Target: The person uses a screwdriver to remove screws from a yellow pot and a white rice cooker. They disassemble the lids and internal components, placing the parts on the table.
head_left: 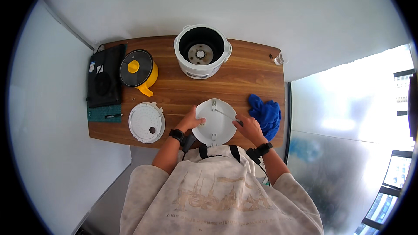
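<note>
A round white cooker lid (pixel 223 127) lies hollow side up at the table's front edge, close to my body. My left hand (pixel 191 120) is closed on its left rim, thumb inside the hollow. In my right hand (pixel 250 129) is a screwdriver (pixel 226 115) with a thin metal shaft and a dark handle. Its shaft slants up and left over the lid, the tip at or near the small bracket at the far rim. I cannot tell whether the tip touches a screw. Another bracket sits at the near rim.
Behind the lid stands a white cooker body (pixel 198 70), uncovered. At left are a white perforated disc (pixel 146 125), a yellow pot (pixel 151 78) with a dark lid, a flat black appliance (pixel 113 67) and a green mat (pixel 96 114). A blue cloth (pixel 265 115) lies right; a small glass (pixel 278 60) stands behind it.
</note>
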Demonstrator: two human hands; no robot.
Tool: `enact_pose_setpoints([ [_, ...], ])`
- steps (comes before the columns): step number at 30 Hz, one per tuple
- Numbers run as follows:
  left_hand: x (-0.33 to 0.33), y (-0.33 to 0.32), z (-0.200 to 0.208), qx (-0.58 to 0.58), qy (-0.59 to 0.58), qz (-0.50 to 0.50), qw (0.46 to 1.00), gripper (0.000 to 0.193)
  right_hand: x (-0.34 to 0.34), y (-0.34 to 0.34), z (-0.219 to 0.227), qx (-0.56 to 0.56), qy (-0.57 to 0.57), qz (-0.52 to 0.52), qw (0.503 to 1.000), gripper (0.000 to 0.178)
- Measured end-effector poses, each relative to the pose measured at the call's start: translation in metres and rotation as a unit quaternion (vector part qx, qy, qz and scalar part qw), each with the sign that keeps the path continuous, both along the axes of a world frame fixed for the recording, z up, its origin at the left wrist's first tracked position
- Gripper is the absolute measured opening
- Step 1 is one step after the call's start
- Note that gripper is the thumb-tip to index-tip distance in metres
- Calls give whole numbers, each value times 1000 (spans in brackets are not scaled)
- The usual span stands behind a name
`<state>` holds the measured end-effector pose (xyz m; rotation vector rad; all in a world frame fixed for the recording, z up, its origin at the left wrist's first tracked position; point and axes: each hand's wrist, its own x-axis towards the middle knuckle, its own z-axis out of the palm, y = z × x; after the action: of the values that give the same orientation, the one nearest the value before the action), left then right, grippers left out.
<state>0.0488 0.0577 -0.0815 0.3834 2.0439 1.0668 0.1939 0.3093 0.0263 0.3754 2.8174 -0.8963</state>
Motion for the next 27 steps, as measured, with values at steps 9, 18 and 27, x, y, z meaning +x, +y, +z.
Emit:
enact_pose_setpoints([
  [9,1,2,7,-23,-15,8,1000,90,-2,-4,10,8,-8,19,1000,28],
  [18,0,-6,-20,62,-38,8,997,81,-33,-6,22,136,-32,129,982,22],
  [27,1,-2,-23,34,-21,12,999,77,-69,10,33,251,43,300,919,10],
])
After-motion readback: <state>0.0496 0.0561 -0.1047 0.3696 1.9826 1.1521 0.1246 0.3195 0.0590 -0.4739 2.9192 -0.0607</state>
